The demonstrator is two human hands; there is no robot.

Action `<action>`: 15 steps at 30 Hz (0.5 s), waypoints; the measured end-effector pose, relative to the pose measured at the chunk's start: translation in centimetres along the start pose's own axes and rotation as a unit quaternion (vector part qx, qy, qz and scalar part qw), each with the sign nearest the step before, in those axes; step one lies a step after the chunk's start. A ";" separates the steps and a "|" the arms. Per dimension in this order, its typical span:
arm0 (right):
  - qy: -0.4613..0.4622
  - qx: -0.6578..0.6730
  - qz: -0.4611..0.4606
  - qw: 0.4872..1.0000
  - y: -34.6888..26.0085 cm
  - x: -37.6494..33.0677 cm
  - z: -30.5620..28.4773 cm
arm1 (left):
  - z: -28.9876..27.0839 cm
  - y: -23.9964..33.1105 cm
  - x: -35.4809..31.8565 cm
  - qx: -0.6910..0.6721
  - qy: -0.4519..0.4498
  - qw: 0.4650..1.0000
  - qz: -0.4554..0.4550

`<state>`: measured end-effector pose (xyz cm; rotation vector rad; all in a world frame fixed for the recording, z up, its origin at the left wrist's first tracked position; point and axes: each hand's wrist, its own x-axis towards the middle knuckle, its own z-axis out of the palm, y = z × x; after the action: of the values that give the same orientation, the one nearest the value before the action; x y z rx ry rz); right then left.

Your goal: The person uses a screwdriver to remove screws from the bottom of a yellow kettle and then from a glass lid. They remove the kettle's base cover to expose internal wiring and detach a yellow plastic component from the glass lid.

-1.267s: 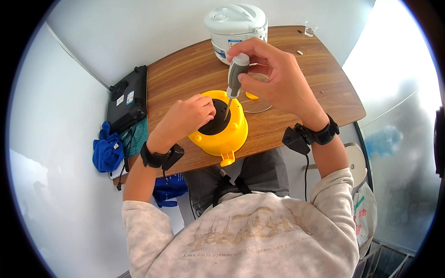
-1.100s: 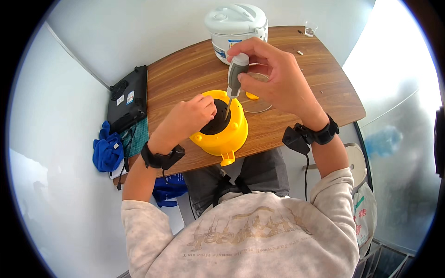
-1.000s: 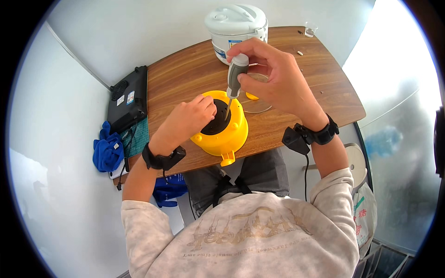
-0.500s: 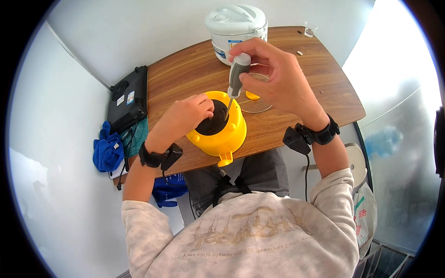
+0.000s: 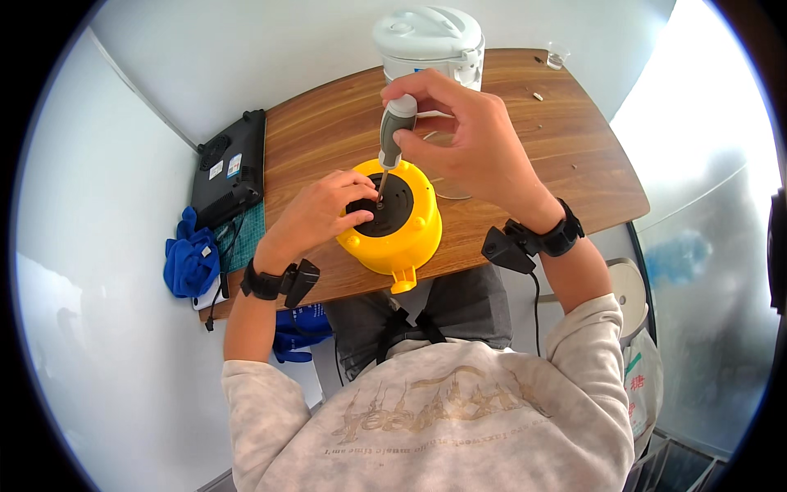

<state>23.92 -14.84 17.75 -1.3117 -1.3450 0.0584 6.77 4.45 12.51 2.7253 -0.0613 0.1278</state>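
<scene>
Head camera, looking straight down: the right hand (image 5: 471, 143) sits just above the centre of the frame, fingers curled tight around the grey handle of a screwdriver (image 5: 392, 139). The tool stands almost upright, tipped slightly to the left at its lower end, and its thin shaft comes down onto the black round base plate of a yellow appliance (image 5: 393, 221) that lies upside down at the near edge of the wooden table (image 5: 328, 131), in the middle of the frame. The right wrist bends sharply, and the forearm runs down and to the right toward the lower edge, with a black band and a small black box at the wrist.

The left hand (image 5: 324, 213) lies left of centre, palm down over the left side of the yellow appliance, fingers pressed together on the black plate right beside the screwdriver tip. Its forearm drops toward the lower left, also with a black wrist band.

At the top centre stands a white rice cooker (image 5: 428, 41), well behind the hands. A flat black device (image 5: 229, 168) rests on the table's left end, and a blue cloth (image 5: 190, 262) hangs just beside it at the left edge. A clear round lid (image 5: 447, 184) lies on the table, touching the appliance's right side.
</scene>
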 end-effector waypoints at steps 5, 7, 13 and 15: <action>-0.001 -0.021 0.000 1.000 -0.4 0.1 0.3 | 0.2 -0.2 -0.2 -0.002 0.011 1.000 -0.001; 0.018 -0.025 -0.030 0.999 0.0 0.2 0.7 | 0.3 -0.3 -0.2 0.001 0.011 1.000 0.003; 0.025 -0.043 -0.045 0.998 -0.1 0.5 1.1 | 0.2 0.0 -0.3 -0.003 0.007 1.000 -0.003; 0.025 -0.043 -0.047 0.998 -0.2 0.6 1.2 | 0.3 -0.1 -0.4 -0.002 0.012 1.000 0.003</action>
<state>23.13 -13.71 17.87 -1.3104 -1.3778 -0.0969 6.37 4.38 12.13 2.7194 -0.0632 0.1607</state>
